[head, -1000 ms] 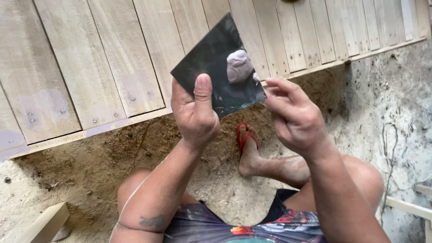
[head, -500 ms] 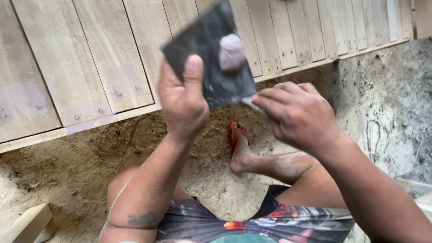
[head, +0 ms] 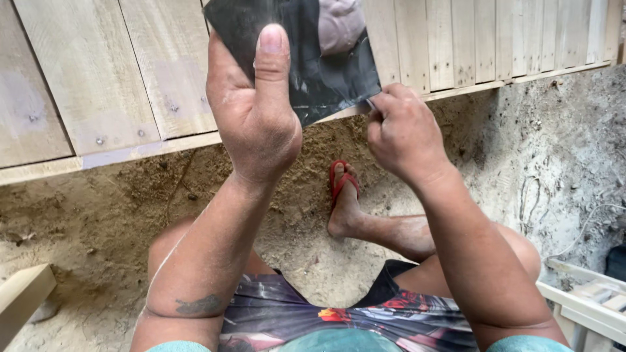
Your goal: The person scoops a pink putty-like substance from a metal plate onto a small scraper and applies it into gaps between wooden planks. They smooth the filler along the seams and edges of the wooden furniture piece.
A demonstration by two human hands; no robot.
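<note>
Nearest me are my patterned shorts (head: 339,319) and my bent knees; just beyond them my foot in a red sandal (head: 342,182) rests on the sandy ground (head: 98,221); I take that sandal as my landmark. To the right of it, low at the edge of view, sits a pale wooden crate (head: 587,300); what lies in it I cannot tell. Far to the left of the sandal a wooden block (head: 23,296) pokes in at the edge.

Above the sandal my left hand (head: 254,117) is clenched on a dark flat sheet (head: 313,72), thumb pressed up its near face, the other fingers hidden behind; a pale grey lump (head: 339,23) sits on the sheet near its top. The sheet stands nearly upright and tilted, one corner pointing down and right toward my right hand (head: 404,133); its long axis I cannot judge, since its top runs out of view. My right hand's fingers are pinched on that lower right corner, directly above the sandal.

Half a second ago the sheet was lower and all its corners showed; now it has risen and come closer, and my right hand has closed tighter on the corner.

Farthest, behind the sheet and beyond the sandal, lies the pale planked panel (head: 117,78), its edge on the sand.
</note>
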